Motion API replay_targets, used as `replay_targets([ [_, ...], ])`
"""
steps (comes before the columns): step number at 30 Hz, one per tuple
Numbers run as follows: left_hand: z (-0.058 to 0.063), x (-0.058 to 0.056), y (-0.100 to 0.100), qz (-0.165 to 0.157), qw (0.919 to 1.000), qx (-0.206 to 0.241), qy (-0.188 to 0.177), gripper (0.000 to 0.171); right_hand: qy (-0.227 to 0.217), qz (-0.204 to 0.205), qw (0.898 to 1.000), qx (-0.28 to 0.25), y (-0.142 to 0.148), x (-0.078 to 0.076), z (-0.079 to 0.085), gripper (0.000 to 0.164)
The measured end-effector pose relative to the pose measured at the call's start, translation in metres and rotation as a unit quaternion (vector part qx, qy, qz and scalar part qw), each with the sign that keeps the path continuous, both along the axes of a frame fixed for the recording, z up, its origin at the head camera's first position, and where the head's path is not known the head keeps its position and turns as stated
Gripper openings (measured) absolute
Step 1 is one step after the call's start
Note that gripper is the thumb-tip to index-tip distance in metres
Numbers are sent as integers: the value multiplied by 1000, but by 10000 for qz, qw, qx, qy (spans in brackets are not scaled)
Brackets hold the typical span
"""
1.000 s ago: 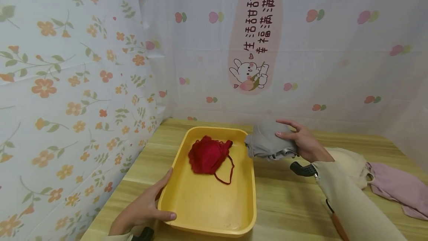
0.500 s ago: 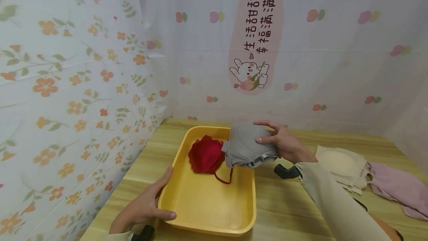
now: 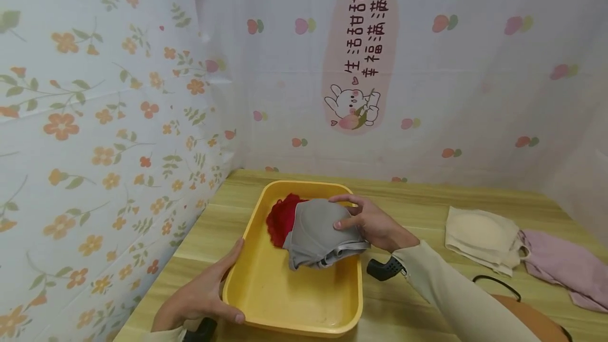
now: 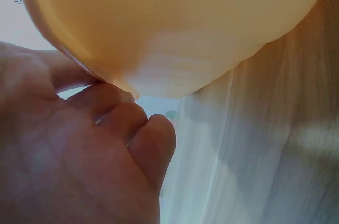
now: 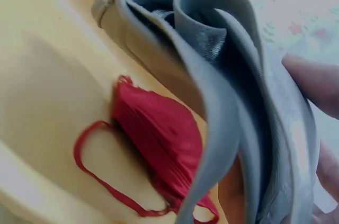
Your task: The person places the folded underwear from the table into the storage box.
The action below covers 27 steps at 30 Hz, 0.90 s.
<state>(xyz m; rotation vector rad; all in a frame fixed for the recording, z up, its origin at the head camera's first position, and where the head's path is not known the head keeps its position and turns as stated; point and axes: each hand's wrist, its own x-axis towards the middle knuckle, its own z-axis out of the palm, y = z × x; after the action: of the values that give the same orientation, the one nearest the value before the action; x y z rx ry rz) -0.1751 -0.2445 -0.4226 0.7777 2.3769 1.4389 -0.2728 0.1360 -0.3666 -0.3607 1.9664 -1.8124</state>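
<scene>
My right hand (image 3: 372,223) holds a folded grey bra (image 3: 323,228) above the yellow plastic tub (image 3: 285,302), over its right and far part. Fingers and thumb grip the bra's right side; in the right wrist view its layered folds (image 5: 212,91) stand close to the camera. Inside the tub lies a red lace bra (image 3: 281,220), partly covered by the grey one in the head view; its cup and thin strap show in the right wrist view. My left hand (image 3: 201,292) grips the tub's near left corner, with curled fingers (image 4: 153,144) against its wall.
To the right on the wooden table (image 3: 413,300) lie a folded beige bra (image 3: 482,239) and a mauve garment (image 3: 565,260). An orange-brown object (image 3: 527,315) with a dark cord sits near the front right, partly behind my sleeve. Patterned curtains (image 3: 285,94) rise behind and at the left.
My right hand has carried the grey bra leftward and toward me, from the tub's right edge to over its inside, now covering part of the red bra. The left hand stays at the tub.
</scene>
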Motion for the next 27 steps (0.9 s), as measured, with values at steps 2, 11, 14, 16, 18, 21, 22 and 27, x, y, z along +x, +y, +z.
replay_targets([
  [2,0,0,0,36,10000,-47,13,128,-38,19,10000,4,-4,2,-2,60],
  [11,-1,0,0,114,9998,-119,82,127,-346,287,9986,262,-36,21,-10,55],
  [14,-1,1,0,93,9998,-102,120,126,-400,372,9973,482,-49,27,-12,54],
  [16,0,1,0,122,9997,-163,158,126,-374,430,9961,670,-55,31,-13,54],
  [18,1,1,1,166,9994,-252,176,126,-140,537,9933,1011,-60,33,-12,53],
  [21,2,0,2,189,9991,-325,183,126,411,720,9827,1657,-65,36,-8,49],
  [22,2,0,2,180,9991,-332,193,126,653,782,9762,1915,-66,37,-6,48],
  [27,1,1,0,109,9995,-210,200,125,1678,1027,9373,2878,-73,41,3,46],
])
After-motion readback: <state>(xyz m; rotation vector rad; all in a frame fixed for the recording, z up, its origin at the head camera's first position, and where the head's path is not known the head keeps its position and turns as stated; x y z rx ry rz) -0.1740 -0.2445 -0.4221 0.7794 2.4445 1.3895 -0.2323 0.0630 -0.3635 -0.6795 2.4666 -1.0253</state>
